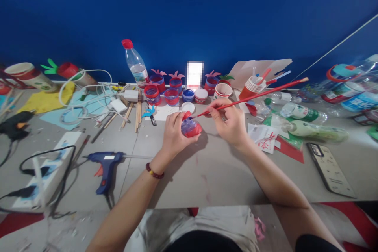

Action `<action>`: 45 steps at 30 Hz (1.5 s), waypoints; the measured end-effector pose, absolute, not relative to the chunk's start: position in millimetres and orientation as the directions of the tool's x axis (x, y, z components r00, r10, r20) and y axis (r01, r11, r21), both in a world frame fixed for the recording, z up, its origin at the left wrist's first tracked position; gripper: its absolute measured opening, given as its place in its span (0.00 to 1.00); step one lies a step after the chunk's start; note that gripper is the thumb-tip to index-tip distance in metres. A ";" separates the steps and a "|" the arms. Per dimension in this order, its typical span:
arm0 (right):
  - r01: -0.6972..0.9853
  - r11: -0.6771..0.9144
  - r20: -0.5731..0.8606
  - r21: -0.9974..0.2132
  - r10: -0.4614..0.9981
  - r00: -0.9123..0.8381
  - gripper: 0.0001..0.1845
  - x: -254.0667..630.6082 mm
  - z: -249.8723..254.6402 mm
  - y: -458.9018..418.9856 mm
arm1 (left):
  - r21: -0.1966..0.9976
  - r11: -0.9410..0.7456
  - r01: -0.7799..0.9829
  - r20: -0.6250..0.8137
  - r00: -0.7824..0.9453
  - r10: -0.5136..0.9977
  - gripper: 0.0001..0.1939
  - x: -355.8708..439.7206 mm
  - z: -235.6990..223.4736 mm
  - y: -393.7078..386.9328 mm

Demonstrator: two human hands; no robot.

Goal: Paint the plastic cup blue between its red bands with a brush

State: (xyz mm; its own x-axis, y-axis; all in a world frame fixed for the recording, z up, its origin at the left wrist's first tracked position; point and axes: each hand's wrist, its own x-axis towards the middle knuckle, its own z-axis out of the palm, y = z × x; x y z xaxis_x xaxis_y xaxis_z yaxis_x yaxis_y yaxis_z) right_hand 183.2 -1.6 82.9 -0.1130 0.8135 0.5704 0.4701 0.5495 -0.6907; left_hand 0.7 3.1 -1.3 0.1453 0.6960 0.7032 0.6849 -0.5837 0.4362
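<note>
My left hand [173,133] is wrapped round a small plastic cup [191,128] painted red and purple-blue, tilted above the table. Between the fingers of my right hand [228,122] is a long red paintbrush [251,97], its handle slanting up to the right. The brush's tip end points at the cup's rim; whether it touches cannot be made out. Just beyond the cup lie a white lid [188,107], an open jar of blue paint [188,95] and a jar with a whitish top [201,95]. Several similar painted cups [171,96] stand behind.
At left are a blue glue gun [106,167], a white power strip [50,173] and tangled white cables. A water bottle [136,65] stands at the back. To the right are paper cups with straws [252,88], several plastic bottles [304,113] and a phone [330,171].
</note>
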 end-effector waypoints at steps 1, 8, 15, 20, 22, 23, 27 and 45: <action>0.441 0.544 0.557 -0.714 0.823 -0.114 0.03 183.0 82.5 -1.9 | 0.434 -0.587 0.683 0.706 0.147 0.693 0.42 0.9 -1.0 3.0; 0.481 0.564 0.567 -0.671 0.808 -0.157 0.02 178.4 82.9 -4.0 | 0.422 -0.597 0.682 0.703 0.170 0.691 0.40 1.0 -0.1 2.2; 0.445 0.545 0.555 -0.711 0.823 -0.122 0.03 182.6 84.7 -4.0 | 0.441 -0.571 0.692 0.669 0.170 0.723 0.41 0.3 -1.7 2.4; 0.461 0.555 0.544 -0.692 0.821 -0.171 0.03 177.4 81.2 -6.2 | 0.421 -0.602 0.679 0.700 0.180 0.692 0.42 -0.1 -2.2 2.5; 0.523 0.577 0.584 -0.628 0.793 -0.173 0.03 177.3 82.7 -6.0 | 0.421 -0.605 0.676 0.707 0.173 0.686 0.42 0.1 -1.7 2.4; 0.542 0.582 0.601 -0.606 0.781 -0.168 0.03 178.0 83.9 -5.8 | 0.424 -0.604 0.675 0.707 0.170 0.687 0.41 0.3 -1.2 2.3; 0.537 0.559 0.594 -0.632 0.794 -0.127 0.04 182.4 86.9 -4.8 | 0.427 -0.599 0.677 0.700 0.172 0.694 0.41 0.7 0.2 2.3; 0.394 0.535 0.543 -0.748 0.833 -0.102 0.04 183.5 84.6 -2.6 | 0.416 -0.580 0.700 0.692 0.170 0.702 0.42 -0.8 -3.0 3.0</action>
State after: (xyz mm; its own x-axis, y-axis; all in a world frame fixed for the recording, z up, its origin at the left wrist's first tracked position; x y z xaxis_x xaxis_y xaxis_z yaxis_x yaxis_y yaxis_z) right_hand 183.5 -2.6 84.6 -0.1017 0.8335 0.5431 0.3935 0.5351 -0.7475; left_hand -0.8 3.0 -3.0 0.1704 0.7018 0.6917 0.7004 -0.5800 0.4159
